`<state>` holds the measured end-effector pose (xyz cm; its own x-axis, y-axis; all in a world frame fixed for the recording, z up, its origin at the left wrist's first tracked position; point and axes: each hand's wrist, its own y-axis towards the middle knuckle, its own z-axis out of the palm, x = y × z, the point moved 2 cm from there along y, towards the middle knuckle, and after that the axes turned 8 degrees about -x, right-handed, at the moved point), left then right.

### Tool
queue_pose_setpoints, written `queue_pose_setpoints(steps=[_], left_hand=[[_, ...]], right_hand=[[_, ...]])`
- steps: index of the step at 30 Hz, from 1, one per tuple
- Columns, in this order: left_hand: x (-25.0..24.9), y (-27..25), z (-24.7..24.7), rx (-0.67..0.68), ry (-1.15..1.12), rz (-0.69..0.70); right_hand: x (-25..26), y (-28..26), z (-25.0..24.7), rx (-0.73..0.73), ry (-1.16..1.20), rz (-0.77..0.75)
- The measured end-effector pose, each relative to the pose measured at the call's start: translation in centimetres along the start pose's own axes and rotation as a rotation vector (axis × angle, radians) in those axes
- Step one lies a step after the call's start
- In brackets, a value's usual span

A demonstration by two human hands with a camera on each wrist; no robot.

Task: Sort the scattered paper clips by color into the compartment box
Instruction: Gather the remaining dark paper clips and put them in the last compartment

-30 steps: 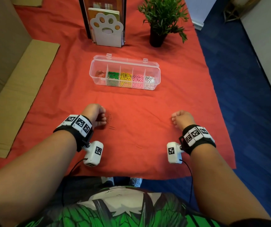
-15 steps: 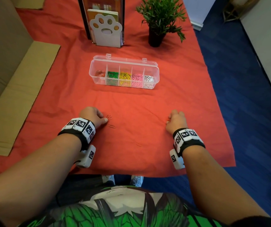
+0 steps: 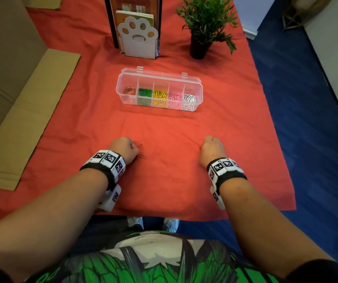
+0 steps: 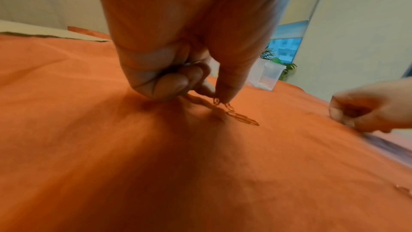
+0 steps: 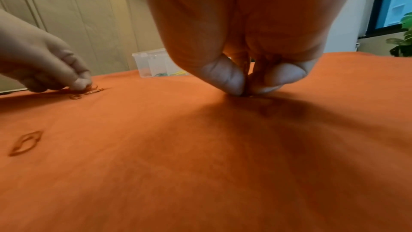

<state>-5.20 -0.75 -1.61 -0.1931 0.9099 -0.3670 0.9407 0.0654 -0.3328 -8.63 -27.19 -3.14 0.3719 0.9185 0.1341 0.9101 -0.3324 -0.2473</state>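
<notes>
The clear compartment box [image 3: 200, 92] sits mid-cloth, open, with orange, green, yellow, pink and white clips in separate cells. Three orange paper clips lie on the red cloth: two by my left hand [image 3: 141, 147] and a lone clip [image 3: 176, 180] nearer me. My left hand [image 4: 219, 98] has curled fingers, with thumb and index pinching one end of an orange clip [image 4: 217, 102]; another clip [image 4: 242, 117] lies just beyond. My right hand [image 5: 246, 91] presses thumb and finger together on the cloth, pinching a small orange clip that is mostly hidden.
A potted plant [image 3: 202, 27] and a paw-shaped book stand [image 3: 138, 37] stand behind the box. Flat cardboard [image 3: 27, 111] lies at the left. The cloth's right edge [image 3: 282, 160] drops to blue floor. My knees are at its near edge.
Both hands moved forward and lowered their fingertips onto the cloth. The left reached the clips beside it; the right turned knuckles-up and pinched down.
</notes>
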Motion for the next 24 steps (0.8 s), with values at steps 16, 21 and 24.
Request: queue_pose_setpoints(steps=[16,21,24], left_hand=[[1.3,-0.1,-3.1,0.558,-1.534,-0.316],[1.7,0.4,-1.2,0.336,-1.055,-0.352],[1.6,0.5,0.1,0.195,-0.619,-0.063]], right_hand=[[7.8,-1.6,-3.1,0.627,1.691,0.441],[9.8,-1.6,-2.2,0.653,1.737,0.475],[11.1,-1.3,-1.8,0.606,1.562,0.448]])
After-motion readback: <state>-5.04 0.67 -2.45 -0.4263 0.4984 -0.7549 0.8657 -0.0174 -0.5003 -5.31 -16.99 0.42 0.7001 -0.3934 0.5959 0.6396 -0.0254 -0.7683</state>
